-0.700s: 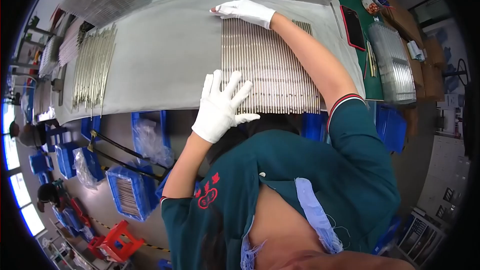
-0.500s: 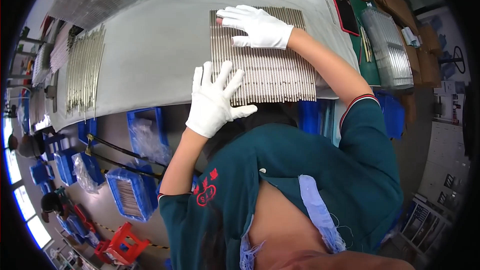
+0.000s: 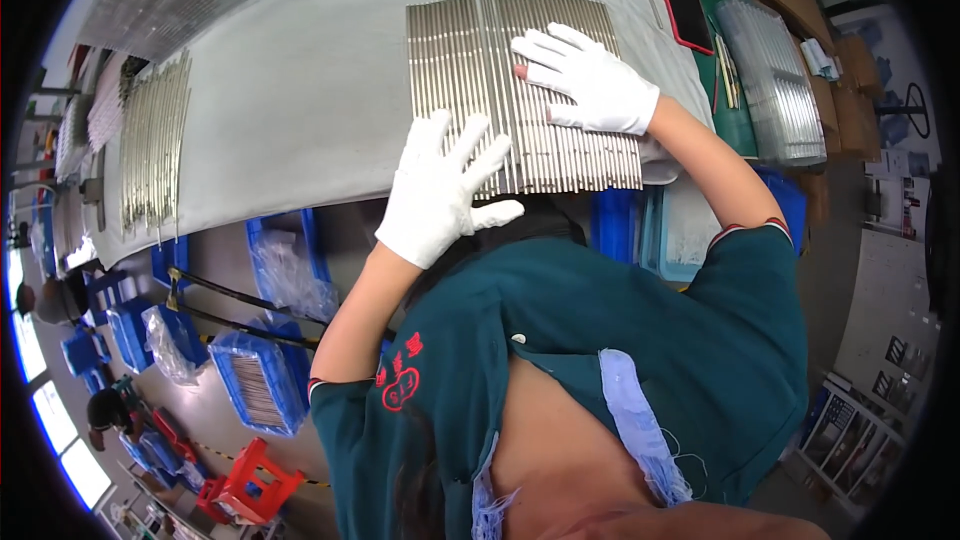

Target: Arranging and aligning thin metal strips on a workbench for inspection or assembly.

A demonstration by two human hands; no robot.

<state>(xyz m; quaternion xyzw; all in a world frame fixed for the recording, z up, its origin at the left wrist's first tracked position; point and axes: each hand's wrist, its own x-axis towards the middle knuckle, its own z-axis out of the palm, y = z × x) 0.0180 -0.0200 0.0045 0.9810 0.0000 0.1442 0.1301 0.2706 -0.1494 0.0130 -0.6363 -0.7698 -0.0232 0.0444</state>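
Grey cloth (image 3: 290, 110) carries rods (image 3: 440, 50), long axis running back from its front edge; right hand (image 3: 590, 85) spreads over them, left hand (image 3: 435, 190), also open, at their front left.

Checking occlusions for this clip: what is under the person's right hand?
The gloved right hand is over a row of silvery rods, which show above and below it in the picture. The stretches directly beneath it are covered.

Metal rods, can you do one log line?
left hand: spread over metal rods | right hand: spread over metal rods | red-edged phone: right of metal rods
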